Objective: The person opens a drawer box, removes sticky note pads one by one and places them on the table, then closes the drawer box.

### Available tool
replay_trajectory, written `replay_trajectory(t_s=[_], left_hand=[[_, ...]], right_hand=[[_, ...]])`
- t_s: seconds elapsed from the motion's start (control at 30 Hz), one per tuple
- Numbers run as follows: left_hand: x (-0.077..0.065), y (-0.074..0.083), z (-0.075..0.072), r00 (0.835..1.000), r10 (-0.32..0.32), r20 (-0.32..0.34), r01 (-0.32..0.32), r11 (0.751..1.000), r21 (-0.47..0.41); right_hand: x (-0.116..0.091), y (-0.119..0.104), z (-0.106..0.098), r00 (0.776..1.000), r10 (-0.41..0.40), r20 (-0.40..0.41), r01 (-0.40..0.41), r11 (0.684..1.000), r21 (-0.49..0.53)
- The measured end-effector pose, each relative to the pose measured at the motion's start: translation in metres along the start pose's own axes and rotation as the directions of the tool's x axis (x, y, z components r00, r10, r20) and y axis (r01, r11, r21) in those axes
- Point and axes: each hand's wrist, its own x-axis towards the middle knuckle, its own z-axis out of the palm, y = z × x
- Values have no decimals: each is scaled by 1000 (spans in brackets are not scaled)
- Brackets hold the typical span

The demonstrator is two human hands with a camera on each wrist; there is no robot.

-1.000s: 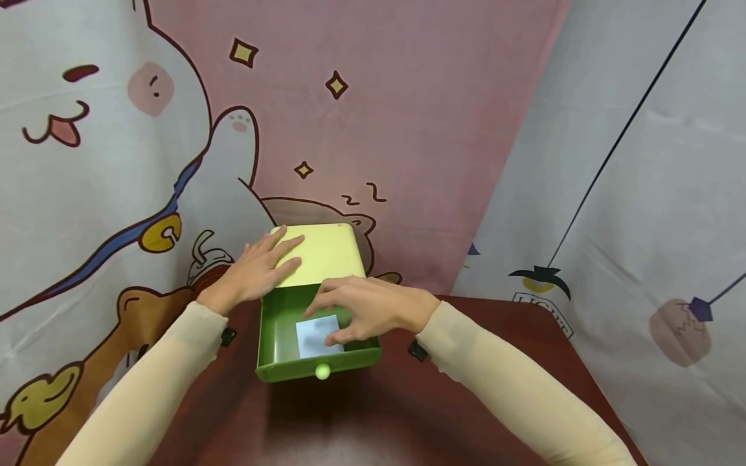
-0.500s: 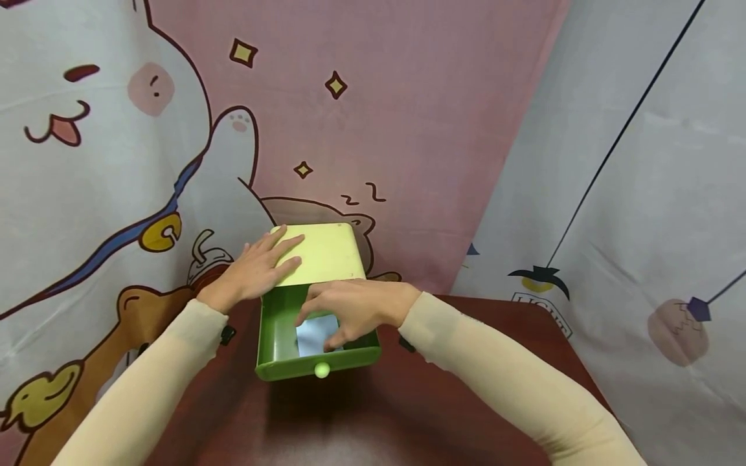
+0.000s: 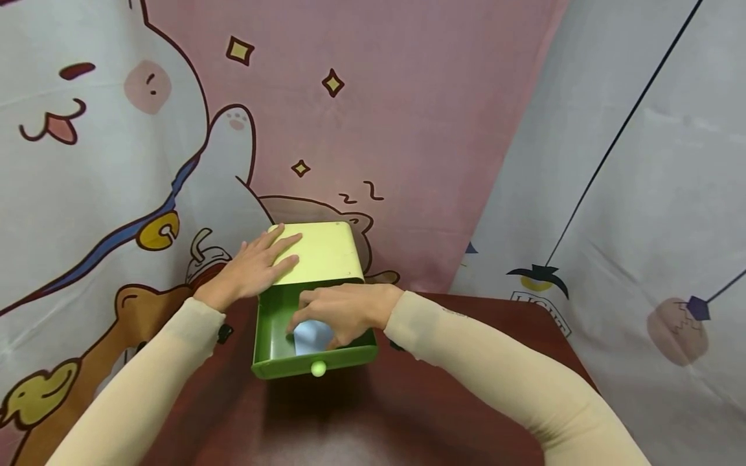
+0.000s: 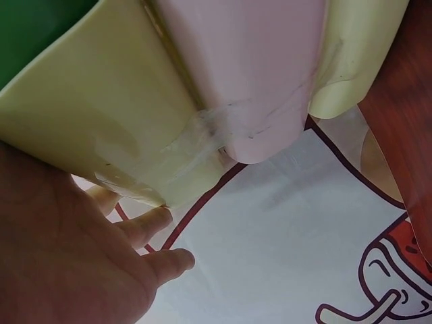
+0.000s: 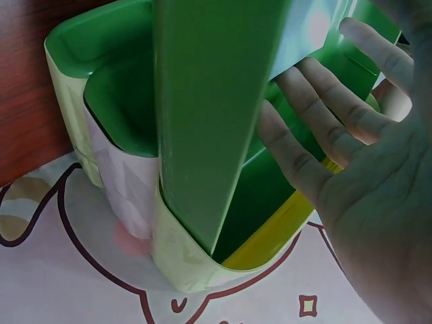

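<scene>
A small drawer unit with a pale yellow top [image 3: 323,252] stands on the table; its green top drawer [image 3: 274,336] is pulled out. My left hand [image 3: 250,268] rests on the top's left part, fingers spread; the left wrist view shows fingertips past the yellow casing [image 4: 115,101]. A light blue, flat, square piece [image 3: 311,336] lies in the drawer. Over it reaches my right hand [image 3: 344,310], fingertips by its left side and thumb near its front right. In the right wrist view the fingers are apart and fairly straight beside the blue square's edge. Any contact is hard to make out.
Below the top section sit a pink section [image 4: 250,67] and another yellow one [image 4: 358,54]. A round light green knob [image 3: 318,369] sticks out of the drawer front. The dark red table [image 3: 466,362] meets a printed cloth [image 3: 419,129] behind.
My right hand has moved left and lower into the drawer, its fingertips now at the blue square's left side. The left hand stays on the yellow top.
</scene>
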Motion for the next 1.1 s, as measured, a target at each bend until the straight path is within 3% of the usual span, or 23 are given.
replay_trajectory(t_s=[0.23,0.53,0.83,1.1], left_hand=[[0,1,0,1000,-1,2,1,1000,-6],[1,1,-1,1000,5,-2,-5,1000,-11],[-1,-2,2,1000,1,-8,-1,1000,-10],[1,-1,2,1000,2,-6,-2,1000,2]], right_hand=[[3,1,-1,1000,2,-1,-2,997,-76],[3,-2,-2,998,64,-24,-67,983,-174],[8,-6,3,996,84,9,-82,986,-148],[3,-5,5,996,76,-36,-81,986,-143]])
